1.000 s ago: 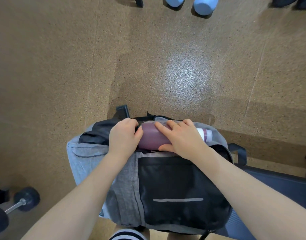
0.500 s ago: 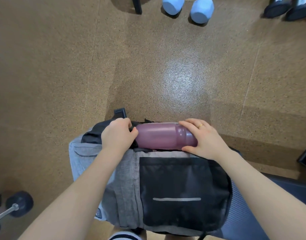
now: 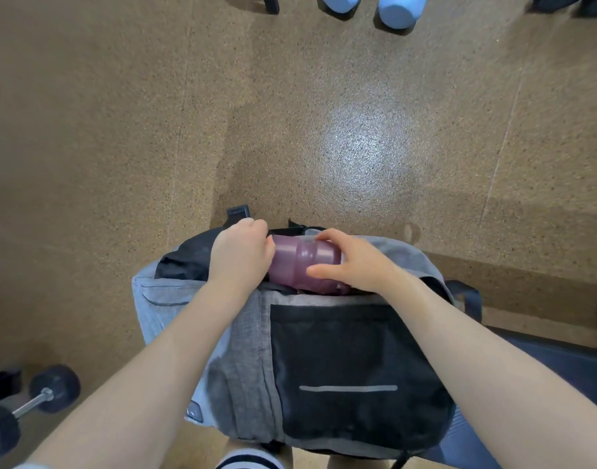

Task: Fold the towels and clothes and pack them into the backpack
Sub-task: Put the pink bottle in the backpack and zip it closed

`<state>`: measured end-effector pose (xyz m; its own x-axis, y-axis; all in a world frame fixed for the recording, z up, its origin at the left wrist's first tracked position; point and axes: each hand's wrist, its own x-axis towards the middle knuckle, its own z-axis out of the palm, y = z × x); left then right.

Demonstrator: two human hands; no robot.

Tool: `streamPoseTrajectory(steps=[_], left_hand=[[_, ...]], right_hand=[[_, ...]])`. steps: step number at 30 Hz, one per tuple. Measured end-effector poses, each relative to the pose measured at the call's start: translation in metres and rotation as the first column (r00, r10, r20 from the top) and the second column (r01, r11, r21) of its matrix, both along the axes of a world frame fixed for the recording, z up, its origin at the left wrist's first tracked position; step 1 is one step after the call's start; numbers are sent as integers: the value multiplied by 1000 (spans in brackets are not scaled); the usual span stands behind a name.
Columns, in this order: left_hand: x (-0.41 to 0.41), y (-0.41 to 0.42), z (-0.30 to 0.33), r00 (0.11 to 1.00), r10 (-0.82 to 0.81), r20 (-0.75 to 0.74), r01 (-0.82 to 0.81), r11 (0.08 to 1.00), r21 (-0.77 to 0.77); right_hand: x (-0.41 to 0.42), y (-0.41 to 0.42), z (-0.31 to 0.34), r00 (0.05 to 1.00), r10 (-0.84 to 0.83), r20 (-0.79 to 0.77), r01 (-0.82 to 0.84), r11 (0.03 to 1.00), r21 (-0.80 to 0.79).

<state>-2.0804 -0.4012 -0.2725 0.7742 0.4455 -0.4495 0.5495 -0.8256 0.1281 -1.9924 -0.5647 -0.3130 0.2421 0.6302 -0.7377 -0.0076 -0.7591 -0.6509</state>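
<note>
My right hand (image 3: pixel 354 262) has slid the bottle (image 3: pixel 304 267) deeper into the backpack (image 3: pixel 243 333); fingers wrap it, left hand (image 3: pixel 239 255) grips the opening.

Light came from overhead and threw a bright, grainy glare patch on the speckled brown cork-like floor (image 3: pixel 364 147), beyond the right hand (image 3: pixel 354 262) gripping the translucent purple plastic bottle (image 3: pixel 304 265). Soft shadows darkened the floor just past the grip. Motion blur smeared both hands. Wide-angle distortion curved the floor seams and softened the black dumbbell (image 3: pixel 30 404) at the corner.
</note>
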Motion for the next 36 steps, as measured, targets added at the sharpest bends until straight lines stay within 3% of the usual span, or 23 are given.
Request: streamPoseTrajectory(steps=[3,6,9,12,18,25,27,31,33,36], left_hand=[[-2,0,0,998,52,-21,-52,999,-3],[2,1,1,995,94,-23,-94,995,-17],[5,1,2,995,87,-39,-88,996,-18],[0,-1,2,997,74,-29,-75,996,-39],[0,-3,4,999,-19,49,24,994,-107],[-4,-7,2,995,-31,-99,22,996,-86],[-4,-13,3,994,-18,-106,12,998,-54],[-16,-26,8,993,-98,67,98,995,4],[-22,-41,6,968,-208,141,225,967,-119],[-28,-71,2,929,-305,210,351,908,-230]], right_hand=[[-16,5,1,928,176,329,-174,984,-37],[-22,-9,15,831,95,547,0,985,-171],[-25,-20,21,927,-10,374,168,905,-392],[-21,-19,16,959,-124,255,219,896,-387],[-30,13,20,929,22,369,93,952,-293],[-34,21,10,965,64,255,29,938,-345],[-30,9,14,953,62,297,31,954,-298],[-35,-52,24,861,66,505,63,970,-235],[-39,-89,26,799,73,598,117,955,-273],[-34,-132,24,856,55,514,181,899,-398]])
